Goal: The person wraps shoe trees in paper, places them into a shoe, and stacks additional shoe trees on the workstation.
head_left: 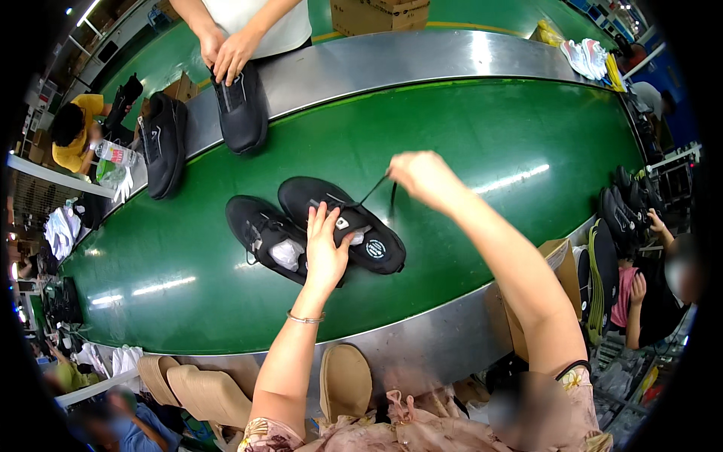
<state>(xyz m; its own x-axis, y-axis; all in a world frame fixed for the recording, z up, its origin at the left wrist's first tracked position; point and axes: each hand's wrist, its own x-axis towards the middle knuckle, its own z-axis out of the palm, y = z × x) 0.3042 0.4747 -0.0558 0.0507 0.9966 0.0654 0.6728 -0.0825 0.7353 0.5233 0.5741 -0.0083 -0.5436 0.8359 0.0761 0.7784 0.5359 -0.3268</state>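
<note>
Two black shoes lie side by side on the green conveyor belt (181, 309). On the right-hand shoe (305, 193) rests my left hand (327, 252), its fingers spread over the tongue and collar. A black shoelace (374, 190) runs from that shoe up to my right hand (425, 178), which is raised to the right and closed on it. Inside the same shoe a dark insole with a pale round print (376, 249) shows. The left-hand shoe (245, 218) has crumpled white paper (287, 255) in its opening, and its near end is partly behind my left hand.
Across the belt, a person's hands (232, 54) touch another black shoe (242, 113); a further black shoe (164, 147) stands left of it. White shoes (586, 59) sit at the far right. Tan shoe-shaped inserts (345, 380) and a cardboard box (553, 264) line the near edge.
</note>
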